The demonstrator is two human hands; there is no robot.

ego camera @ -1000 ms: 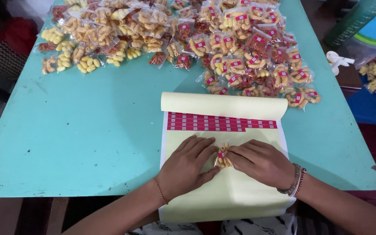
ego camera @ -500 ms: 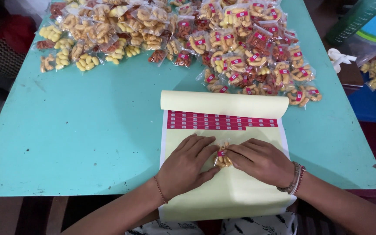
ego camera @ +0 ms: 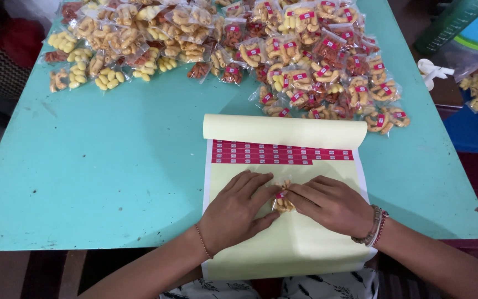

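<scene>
Both hands pressed flat-fingered on a small clear snack packet (ego camera: 283,200), pinching it between them: left hand (ego camera: 238,210) gripping its left edge, right hand (ego camera: 330,204) gripping its right edge, fingertips meeting over a red sticker on the packet's top. Directly beneath the hands, a pale yellow sticker sheet (ego camera: 291,249), with rows of red stickers (ego camera: 280,153) just beyond the fingertips and the sheet's curled end past those. Farther ahead of the hands, a heap of labelled snack packets (ego camera: 305,61) on the turquoise table (ego camera: 112,166); ahead-left, unlabelled yellow puff packets (ego camera: 100,55).
</scene>
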